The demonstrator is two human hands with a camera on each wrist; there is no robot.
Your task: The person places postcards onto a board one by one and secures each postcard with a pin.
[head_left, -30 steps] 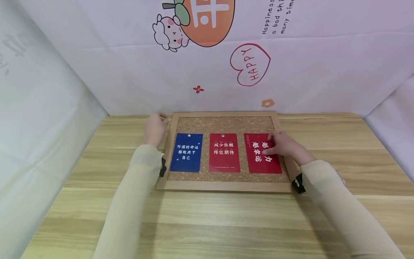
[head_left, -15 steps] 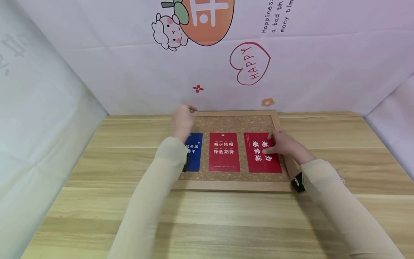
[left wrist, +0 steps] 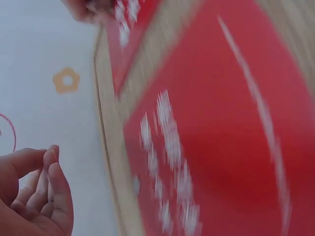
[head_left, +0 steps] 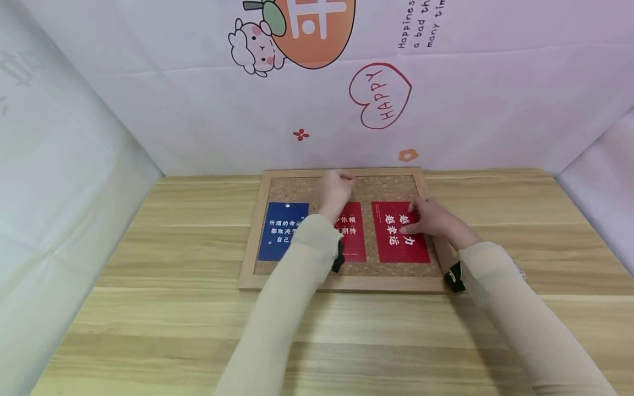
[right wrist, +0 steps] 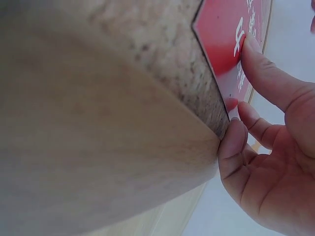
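Three printed cards lie on a wood-framed cork board (head_left: 386, 284). My right hand (head_left: 437, 220) holds the right-hand red card (head_left: 393, 234) at its upper right part. In the right wrist view its thumb (right wrist: 268, 81) rests on that card's face, while the other fingers touch its edge and the frame. Above the middle red card (head_left: 354, 242) hovers my left hand (head_left: 335, 192), hiding part of it. Left thumb and index fingertips (left wrist: 51, 156) meet in the left wrist view; no thing shows between them. The blue card (head_left: 282, 220) lies at left, partly behind the left sleeve.
The board lies on a wood-grain table (head_left: 168, 242). Behind it rises a white printed cloth (head_left: 223, 121) with a red heart (head_left: 380, 96). Another white cloth (head_left: 74, 165) hangs along the left side. Each wrist wears a black strap.
My left hand has moved right, from beside the board's left edge, past the blue card, to above the middle red card. My right hand has stayed on the right-hand red card.
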